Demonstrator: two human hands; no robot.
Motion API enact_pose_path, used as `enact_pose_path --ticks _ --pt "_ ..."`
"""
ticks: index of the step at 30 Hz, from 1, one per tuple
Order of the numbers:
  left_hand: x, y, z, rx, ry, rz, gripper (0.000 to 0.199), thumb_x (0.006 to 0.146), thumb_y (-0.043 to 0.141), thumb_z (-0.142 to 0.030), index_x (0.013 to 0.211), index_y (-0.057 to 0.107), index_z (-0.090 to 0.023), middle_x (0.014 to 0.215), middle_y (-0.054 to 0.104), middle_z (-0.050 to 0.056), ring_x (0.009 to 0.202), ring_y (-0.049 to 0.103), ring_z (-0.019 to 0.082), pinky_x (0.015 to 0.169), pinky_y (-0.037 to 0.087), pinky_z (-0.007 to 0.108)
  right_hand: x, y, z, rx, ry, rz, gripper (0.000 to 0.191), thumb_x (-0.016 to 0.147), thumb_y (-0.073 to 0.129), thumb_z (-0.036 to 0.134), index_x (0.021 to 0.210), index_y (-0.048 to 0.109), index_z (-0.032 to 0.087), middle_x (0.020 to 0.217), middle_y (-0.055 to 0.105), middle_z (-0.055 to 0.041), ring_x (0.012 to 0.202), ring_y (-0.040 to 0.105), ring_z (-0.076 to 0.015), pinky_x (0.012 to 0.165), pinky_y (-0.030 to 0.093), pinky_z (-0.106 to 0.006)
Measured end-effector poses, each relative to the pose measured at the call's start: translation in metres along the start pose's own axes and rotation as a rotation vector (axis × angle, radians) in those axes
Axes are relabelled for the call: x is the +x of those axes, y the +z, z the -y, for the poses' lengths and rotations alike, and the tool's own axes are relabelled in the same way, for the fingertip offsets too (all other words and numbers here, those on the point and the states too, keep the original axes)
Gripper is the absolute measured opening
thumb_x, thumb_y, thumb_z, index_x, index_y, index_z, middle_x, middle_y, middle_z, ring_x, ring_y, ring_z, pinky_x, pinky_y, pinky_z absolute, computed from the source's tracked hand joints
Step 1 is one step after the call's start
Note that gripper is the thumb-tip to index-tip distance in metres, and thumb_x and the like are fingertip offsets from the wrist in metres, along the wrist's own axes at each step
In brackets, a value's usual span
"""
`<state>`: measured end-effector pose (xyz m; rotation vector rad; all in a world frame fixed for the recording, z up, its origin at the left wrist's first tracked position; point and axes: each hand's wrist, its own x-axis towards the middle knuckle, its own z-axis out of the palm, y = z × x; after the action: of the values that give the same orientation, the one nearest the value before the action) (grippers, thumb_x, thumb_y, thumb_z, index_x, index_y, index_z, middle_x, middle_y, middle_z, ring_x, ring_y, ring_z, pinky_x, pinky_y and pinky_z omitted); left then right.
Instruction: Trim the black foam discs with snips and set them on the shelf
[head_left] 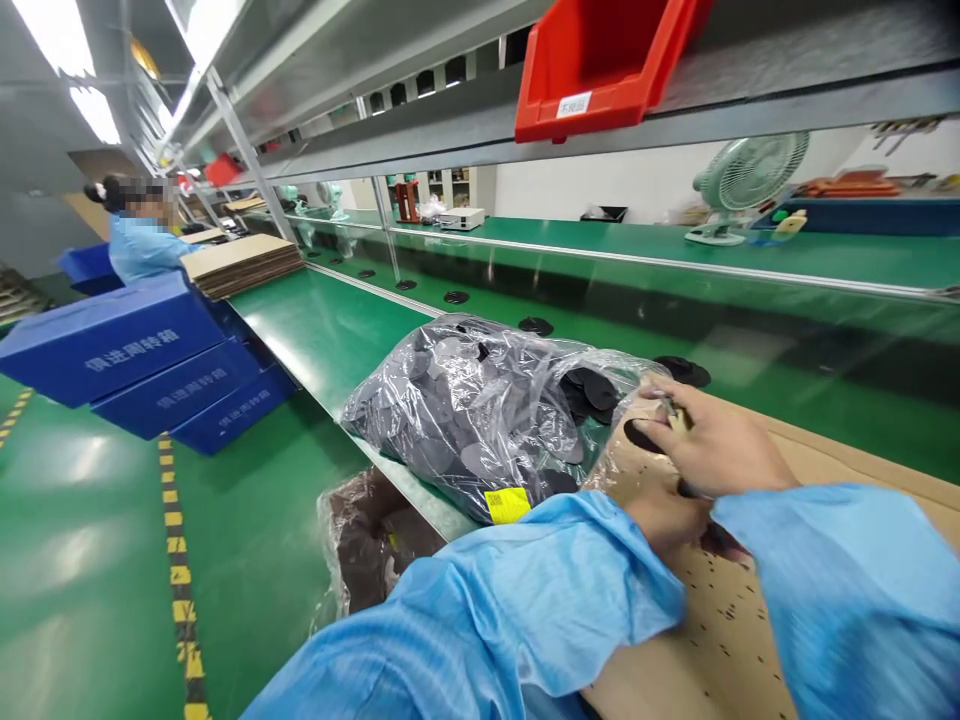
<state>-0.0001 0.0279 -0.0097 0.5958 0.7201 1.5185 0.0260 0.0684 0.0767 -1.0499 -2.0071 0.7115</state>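
Note:
My right hand [709,435] is closed in a pinch over the cardboard, around something small and metallic, perhaps a tool, that I cannot make out. A black round piece [646,436] lies just under its fingertips. Below it is my left hand [664,515], partly hidden by the right hand and the blue sleeve; its fingers cannot be made out. Left of both hands, a clear plastic bag [457,400] full of dark round pieces lies on the green bench, with a yellow label [508,505] on its front. Small black bits dot the cardboard [731,640] beneath my hands.
Black discs [536,326] lie spaced along the green strip behind the bag. Stacked blue crates [150,345] and a cardboard stack [240,262] stand at the left, near a person in blue. A red bin [600,70] hangs overhead; an open plastic-lined box [375,540] sits below the bench edge.

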Motion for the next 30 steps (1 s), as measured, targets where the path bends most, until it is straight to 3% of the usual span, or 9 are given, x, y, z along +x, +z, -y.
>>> enact_pose_path --ticks 3,6,11,13,16,21,24,26,30 --pt "-0.007 -0.007 0.013 -0.030 -0.183 -0.022 0.023 0.070 0.070 -0.031 0.086 0.065 -0.015 0.065 0.062 0.011 0.054 0.062 0.017 0.046 0.041 0.028 -0.027 -0.033 -0.001 -0.138 -0.001 -0.148 0.030 0.073 0.065 0.023 0.100 0.061 0.033 0.083 0.063 -0.0048 0.074 0.058 -0.0238 0.075 0.045 -0.046" --pt "-0.013 -0.005 0.008 -0.059 -0.232 -0.091 0.035 0.072 0.067 -0.033 0.101 0.059 -0.016 0.068 0.062 0.006 0.054 0.060 0.016 0.048 0.046 0.026 -0.066 -0.049 -0.014 0.038 -0.035 -0.343 0.024 0.079 0.056 0.029 0.103 0.056 0.029 0.084 0.060 -0.0038 0.079 0.058 -0.0216 0.081 0.046 -0.042" --pt "-0.027 0.000 -0.005 -0.032 -0.423 0.064 0.046 0.080 0.054 -0.056 0.101 0.064 -0.016 0.086 0.066 0.009 0.070 0.063 0.018 0.055 0.052 0.029 -0.116 -0.049 -0.050 0.320 0.048 -0.239 0.027 0.073 0.063 0.031 0.097 0.055 0.021 0.074 0.058 0.0011 0.067 0.057 -0.0145 0.070 0.050 -0.033" --pt "-0.033 0.000 -0.007 0.040 -0.482 0.147 0.039 0.077 0.064 -0.046 0.102 0.065 -0.016 0.089 0.066 0.009 0.074 0.062 0.017 0.056 0.053 0.028 -0.125 -0.049 -0.060 0.390 0.062 -0.243 0.027 0.073 0.064 0.031 0.097 0.056 0.020 0.074 0.058 0.0015 0.068 0.057 -0.0138 0.071 0.050 -0.031" --pt "-0.038 0.001 -0.006 0.015 -0.410 0.217 0.034 0.072 0.073 -0.025 0.104 0.066 -0.017 0.098 0.067 0.009 0.086 0.063 0.019 0.071 0.055 0.032 -0.132 -0.051 -0.067 0.401 0.041 -0.269 0.030 0.075 0.065 0.030 0.101 0.057 0.020 0.081 0.061 -0.0010 0.076 0.060 -0.0158 0.076 0.051 -0.033" --pt "-0.030 -0.001 0.001 -0.024 -0.126 0.007 0.036 0.061 0.077 -0.009 0.095 0.067 -0.014 0.089 0.068 0.005 0.085 0.064 0.016 0.086 0.050 0.034 -0.134 -0.048 -0.072 0.115 0.025 -0.464 0.034 0.076 0.065 0.032 0.107 0.058 0.020 0.103 0.060 -0.0088 0.097 0.059 -0.0218 0.089 0.048 -0.038" --pt "-0.025 -0.003 0.004 0.017 0.023 -0.058 0.047 0.056 0.079 -0.006 0.099 0.065 -0.017 0.087 0.068 0.001 0.086 0.063 0.014 0.092 0.046 0.034 -0.134 -0.048 -0.074 0.022 0.057 -0.487 0.033 0.076 0.064 0.029 0.108 0.059 0.020 0.106 0.059 -0.0099 0.100 0.057 -0.0237 0.090 0.047 -0.040" --pt "-0.025 -0.003 0.005 0.045 0.065 -0.075 0.052 0.054 0.080 -0.005 0.101 0.064 -0.019 0.088 0.068 0.001 0.087 0.063 0.013 0.092 0.045 0.032 -0.135 -0.048 -0.073 0.015 0.014 -0.467 0.034 0.076 0.061 0.022 0.109 0.058 0.020 0.111 0.059 -0.0100 0.103 0.056 -0.0236 0.091 0.047 -0.039" --pt "-0.029 0.001 0.005 0.091 0.077 -0.034 0.054 0.053 0.081 -0.007 0.103 0.063 -0.018 0.090 0.068 0.001 0.087 0.063 0.014 0.085 0.049 0.029 -0.138 -0.049 -0.066 -0.121 -0.179 -0.248 0.028 0.080 0.055 0.015 0.106 0.060 0.023 0.107 0.064 -0.0068 0.101 0.056 -0.0229 0.090 0.044 -0.038"
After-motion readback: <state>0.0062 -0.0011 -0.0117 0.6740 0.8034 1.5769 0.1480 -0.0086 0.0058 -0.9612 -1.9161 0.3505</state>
